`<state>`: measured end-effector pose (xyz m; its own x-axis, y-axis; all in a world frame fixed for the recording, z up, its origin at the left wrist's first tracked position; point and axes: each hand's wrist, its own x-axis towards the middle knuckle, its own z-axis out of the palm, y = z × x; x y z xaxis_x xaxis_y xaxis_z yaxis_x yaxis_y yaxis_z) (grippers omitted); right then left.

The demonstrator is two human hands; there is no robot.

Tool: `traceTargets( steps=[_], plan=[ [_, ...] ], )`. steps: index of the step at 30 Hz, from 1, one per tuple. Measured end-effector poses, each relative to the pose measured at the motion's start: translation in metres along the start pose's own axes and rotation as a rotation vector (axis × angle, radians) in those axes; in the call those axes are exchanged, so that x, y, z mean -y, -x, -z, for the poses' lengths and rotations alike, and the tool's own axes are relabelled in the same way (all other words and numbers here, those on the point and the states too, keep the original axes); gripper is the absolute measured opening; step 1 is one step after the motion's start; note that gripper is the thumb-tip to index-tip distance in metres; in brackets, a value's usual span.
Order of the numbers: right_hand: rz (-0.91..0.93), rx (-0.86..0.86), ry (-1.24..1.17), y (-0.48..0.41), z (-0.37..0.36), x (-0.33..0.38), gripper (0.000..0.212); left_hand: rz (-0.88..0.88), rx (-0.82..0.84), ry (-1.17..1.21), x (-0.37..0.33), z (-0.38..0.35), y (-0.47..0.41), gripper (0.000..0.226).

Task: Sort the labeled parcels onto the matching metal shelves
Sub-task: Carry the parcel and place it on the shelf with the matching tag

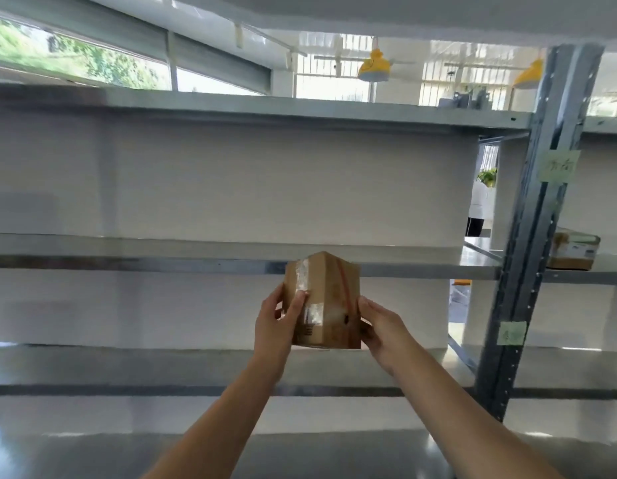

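I see the taped cardboard parcel (322, 300) held up in front of the middle metal shelf (162, 262), left hand (274, 326) fingers (297, 307) curled round its left face, right hand (381, 328) gripping its right edge

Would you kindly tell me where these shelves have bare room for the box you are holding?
The middle shelf is bare from the left edge of view to the upright post; the lower shelf below it looks equally bare. Right of the post, a parcel sits close beside it, so that corner is tighter.
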<state>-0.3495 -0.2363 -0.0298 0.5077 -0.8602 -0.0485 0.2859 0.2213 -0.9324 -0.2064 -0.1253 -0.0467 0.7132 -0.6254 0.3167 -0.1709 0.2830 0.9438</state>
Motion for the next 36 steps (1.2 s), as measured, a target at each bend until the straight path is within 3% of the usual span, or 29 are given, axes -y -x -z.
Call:
traceTargets(
  steps=[5,9,15,23,28,32,36],
  plan=[
    [0.081,0.125,0.004,0.018,-0.035,0.013,0.031,0.027,-0.056,0.139,-0.022,0.020,-0.005,0.033],
    [0.092,0.154,0.008,0.019,-0.050,0.019,0.031,-0.058,-0.102,0.052,-0.031,0.028,-0.005,0.025],
    [0.105,0.138,0.064,0.024,-0.072,0.008,0.024,0.046,-0.136,0.039,-0.036,0.043,0.011,0.041],
    [0.012,0.160,0.113,0.028,-0.076,0.006,0.049,0.053,-0.066,0.045,-0.039,0.054,0.030,0.049],
    [0.000,0.178,0.164,0.026,-0.073,0.007,0.040,-0.021,-0.017,-0.019,-0.043,0.062,0.033,0.041],
    [-0.051,0.091,0.314,0.031,-0.075,0.009,0.043,-0.036,0.009,-0.097,-0.037,0.073,0.033,0.045],
    [-0.084,0.095,0.294,0.038,-0.080,0.012,0.040,0.015,0.022,-0.181,-0.034,0.081,0.039,0.051]
  ],
)
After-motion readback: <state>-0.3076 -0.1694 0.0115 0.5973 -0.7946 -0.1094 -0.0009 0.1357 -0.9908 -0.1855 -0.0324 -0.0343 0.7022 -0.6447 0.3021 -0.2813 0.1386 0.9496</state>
